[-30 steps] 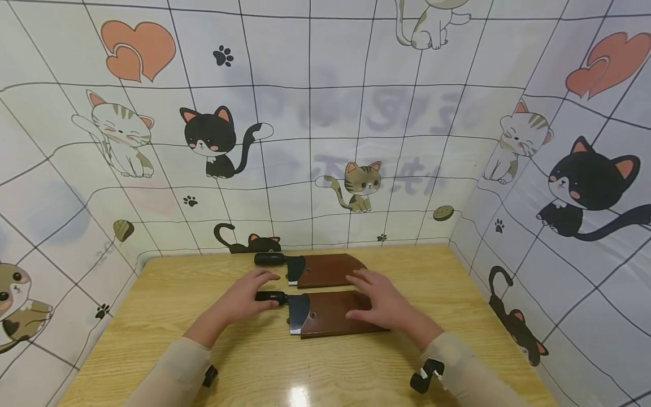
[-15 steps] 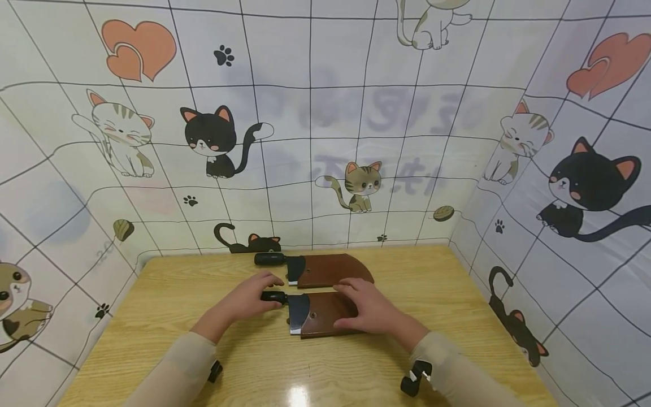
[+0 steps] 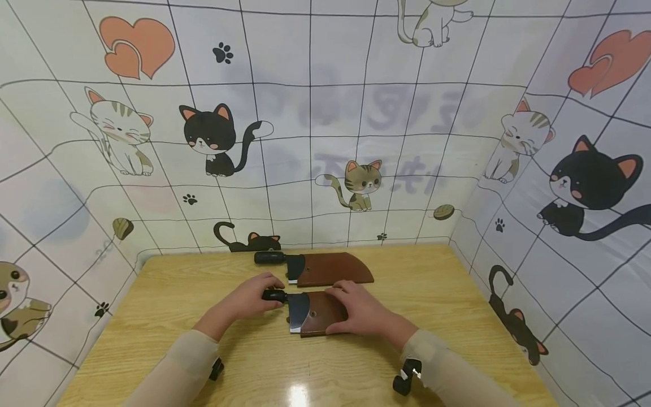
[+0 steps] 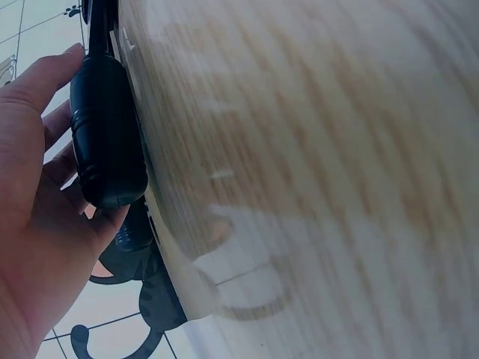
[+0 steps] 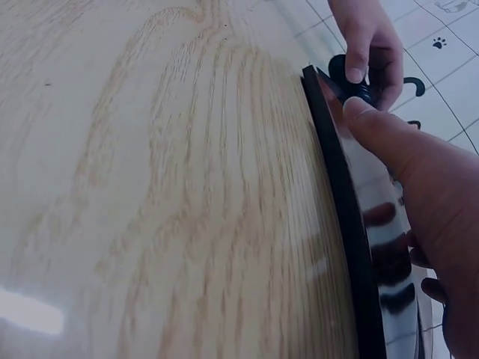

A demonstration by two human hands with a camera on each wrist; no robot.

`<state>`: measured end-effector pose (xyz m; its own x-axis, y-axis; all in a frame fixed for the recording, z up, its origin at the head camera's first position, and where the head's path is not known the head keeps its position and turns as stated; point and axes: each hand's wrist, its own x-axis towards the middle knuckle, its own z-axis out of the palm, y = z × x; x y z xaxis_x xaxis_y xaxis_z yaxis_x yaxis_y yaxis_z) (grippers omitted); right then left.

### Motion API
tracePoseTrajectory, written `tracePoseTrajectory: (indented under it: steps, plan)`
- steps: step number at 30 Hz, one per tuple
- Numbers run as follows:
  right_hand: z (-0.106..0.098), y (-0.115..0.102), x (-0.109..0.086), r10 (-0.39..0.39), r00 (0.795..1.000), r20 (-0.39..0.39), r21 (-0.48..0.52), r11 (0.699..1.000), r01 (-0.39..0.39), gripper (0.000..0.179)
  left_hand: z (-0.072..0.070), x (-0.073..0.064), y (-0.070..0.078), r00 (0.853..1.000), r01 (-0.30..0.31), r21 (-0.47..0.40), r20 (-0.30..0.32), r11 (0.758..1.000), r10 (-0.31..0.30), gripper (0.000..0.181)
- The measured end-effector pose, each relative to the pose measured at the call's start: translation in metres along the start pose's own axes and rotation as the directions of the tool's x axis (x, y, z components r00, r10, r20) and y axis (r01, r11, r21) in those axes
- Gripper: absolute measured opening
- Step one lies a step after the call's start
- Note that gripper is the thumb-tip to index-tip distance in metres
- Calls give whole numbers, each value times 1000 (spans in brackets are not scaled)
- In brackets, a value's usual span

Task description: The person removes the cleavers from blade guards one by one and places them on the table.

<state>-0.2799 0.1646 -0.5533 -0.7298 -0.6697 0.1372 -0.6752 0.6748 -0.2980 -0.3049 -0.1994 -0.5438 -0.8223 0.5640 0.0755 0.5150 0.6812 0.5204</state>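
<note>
A cleaver in a brown leather sheath [image 3: 318, 320] lies flat across the middle of the table, its black handle [image 4: 108, 127] to the left. My left hand [image 3: 250, 298] holds that handle, thumb on the near side and fingers round the far side. Over the sheath arches my right hand [image 3: 367, 312], its thumb by the near edge and its fingers by the far edge. In the right wrist view its fingers hover over their reflections in the glossy sheath. Behind lies a second sheathed cleaver [image 3: 335, 269], black handle also left; no hand touches it.
Both cleavers rest on a light wood-grain table [image 3: 437, 271]. A white gridded cloth [image 3: 310, 124] with printed cats, hearts and paw marks rises behind and at both sides. Light glares off the table's front [image 3: 298, 394]. Black wrist mounts [image 3: 407, 377] hang below the sleeves.
My right hand has moved left along the near sheath, from its right end toward its middle. My left hand has shifted slightly right on the handle. Both cleavers have stayed in place.
</note>
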Motion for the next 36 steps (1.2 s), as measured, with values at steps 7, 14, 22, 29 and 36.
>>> tracePoseTrajectory:
  steps: [7, 14, 22, 29, 36]
  plan:
    - [0, -9, 6, 23, 999, 38, 2, 1000, -23, 100, 2, 3, -3, 1000, 12, -57, 3, 998, -12, 36]
    - [5, -11, 12, 18, 998, 54, -13, 1000, -17, 106, 5, 7, -5, 999, 42, -98, -11, 994, -43, 29]
    - [15, -10, 16, 29, 996, 86, -55, 998, -24, 122, 8, 11, -4, 996, 84, -115, -22, 990, -87, 27]
    - [18, -14, 17, 36, 995, 98, -66, 997, -29, 122, 11, 12, -1, 991, 124, -125, -29, 984, -128, 24]
    - [21, -15, 18, 44, 995, 87, -66, 997, -38, 119, 13, 11, -2, 992, 114, -101, -46, 988, -119, 27]
